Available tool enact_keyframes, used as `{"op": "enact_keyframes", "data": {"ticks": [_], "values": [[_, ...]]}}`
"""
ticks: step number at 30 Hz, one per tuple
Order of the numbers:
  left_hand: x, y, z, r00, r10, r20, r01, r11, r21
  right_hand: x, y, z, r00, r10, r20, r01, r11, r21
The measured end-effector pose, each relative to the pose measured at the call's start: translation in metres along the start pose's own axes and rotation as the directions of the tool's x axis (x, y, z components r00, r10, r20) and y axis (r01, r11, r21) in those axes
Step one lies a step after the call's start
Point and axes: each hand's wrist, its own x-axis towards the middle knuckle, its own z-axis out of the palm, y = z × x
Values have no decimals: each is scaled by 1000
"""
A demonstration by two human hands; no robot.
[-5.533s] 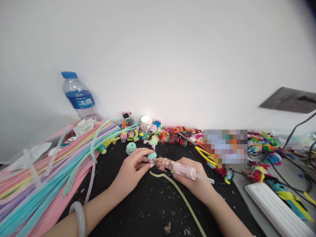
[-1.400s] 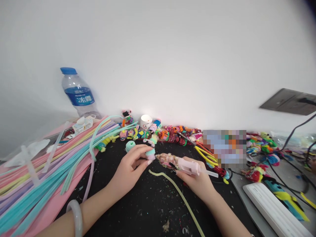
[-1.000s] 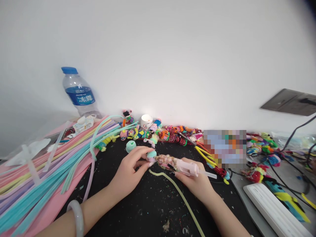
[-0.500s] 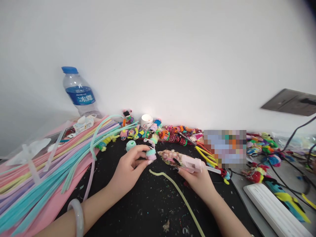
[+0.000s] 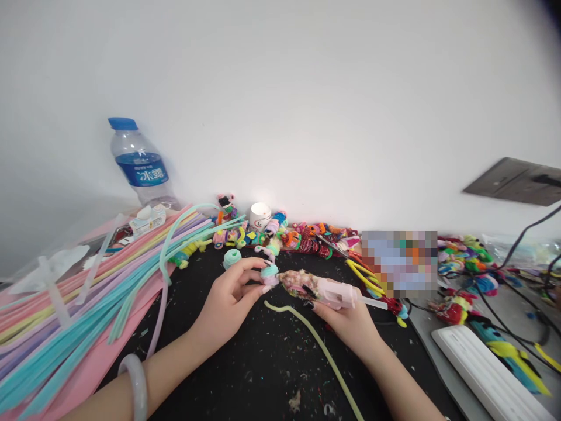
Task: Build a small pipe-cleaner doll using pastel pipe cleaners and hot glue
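Note:
My left hand (image 5: pixel 228 298) pinches a small coiled piece (image 5: pixel 269 273) of teal and lilac pipe cleaner between thumb and fingers above the black mat (image 5: pixel 245 374). My right hand (image 5: pixel 350 318) grips a pink hot glue gun (image 5: pixel 326 289) whose crusted nozzle touches the coiled piece. A clear glue stick pokes out of the gun's back end. A pale yellow-green pipe cleaner (image 5: pixel 319 345) lies on the mat under the gun. A pale bangle (image 5: pixel 137 386) sits on my left wrist.
A fan of pastel pipe cleaners (image 5: pixel 87 316) covers the left side. A water bottle (image 5: pixel 139 166) stands at the back left. Small coloured pipe-cleaner figures (image 5: pixel 289 237) and a white jar (image 5: pixel 260 215) line the wall. Yellow pliers (image 5: pixel 366 275), cables and a white power strip (image 5: pixel 486 371) lie at right.
The glue gun's nozzle was a little apart from the coiled piece half a second ago and now touches it again. My left hand has hardly moved.

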Motion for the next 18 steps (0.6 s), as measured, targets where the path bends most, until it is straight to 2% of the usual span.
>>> {"op": "enact_keyframes", "data": {"ticks": [11, 18], "values": [[-2, 1, -2, 1000, 16, 18, -17, 998, 58, -1, 1, 1, 999, -25, 22, 25, 1000, 3], [0, -1, 0, 999, 33, 36, -34, 999, 24, -1, 2, 2, 996, -76, -49, 72, 994, -85]]}}
